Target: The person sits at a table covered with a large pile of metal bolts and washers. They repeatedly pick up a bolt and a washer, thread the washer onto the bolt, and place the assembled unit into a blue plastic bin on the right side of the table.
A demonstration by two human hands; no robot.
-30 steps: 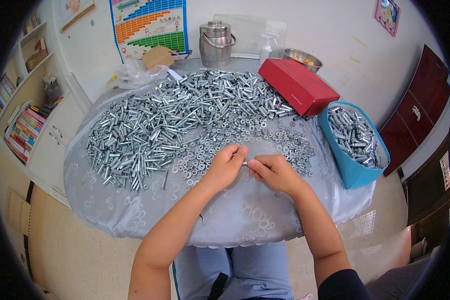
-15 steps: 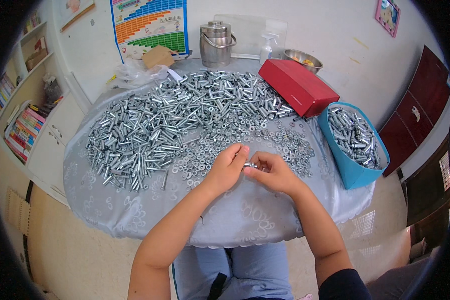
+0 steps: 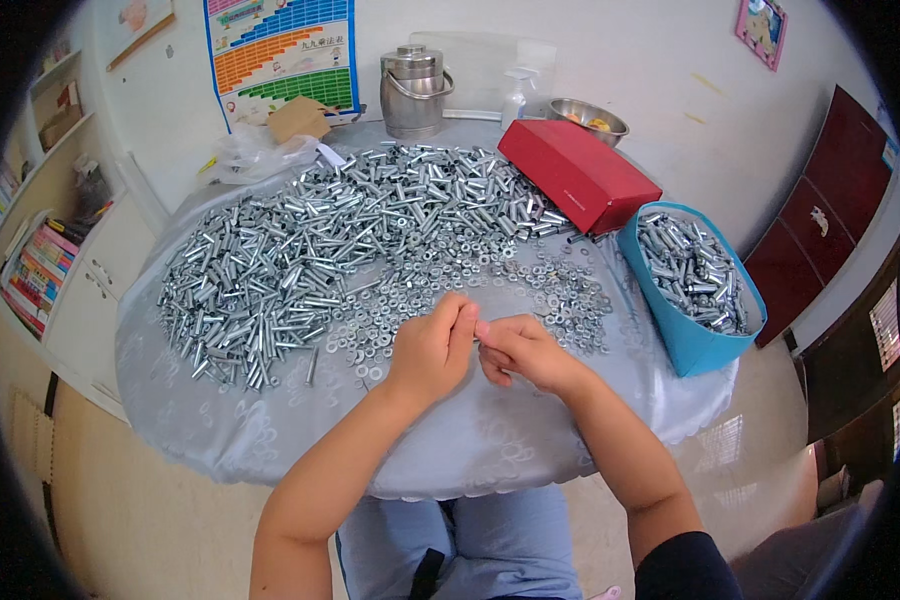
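In front of me, over the near side of the table, my two hands meet. My left hand (image 3: 432, 348) is closed in a fist, thumb on top. Thumb and forefinger of my right hand (image 3: 527, 352) are pinched against the left fingertips, its other fingers curled. A small metal bolt showed between them half a second ago; now the fingers hide it. Just beyond the hands lies a spread of loose washers and nuts (image 3: 375, 345). Behind and to the left, a large heap of silvery bolts and sleeves (image 3: 260, 270) covers the table.
A blue fabric bin (image 3: 705, 350) full of metal fasteners stands at the right, beside a red box (image 3: 580, 175). Along the back are a steel pot (image 3: 413, 95), a spray bottle (image 3: 515, 100), a metal bowl (image 3: 610, 128) and a plastic bag (image 3: 260, 158). A patterned grey cloth (image 3: 470, 440) covers the table.
The bolt and its washer, visible between my fingers before, are now covered. My right hand has turned, its lower fingers showing below. The whole view has shifted slightly.
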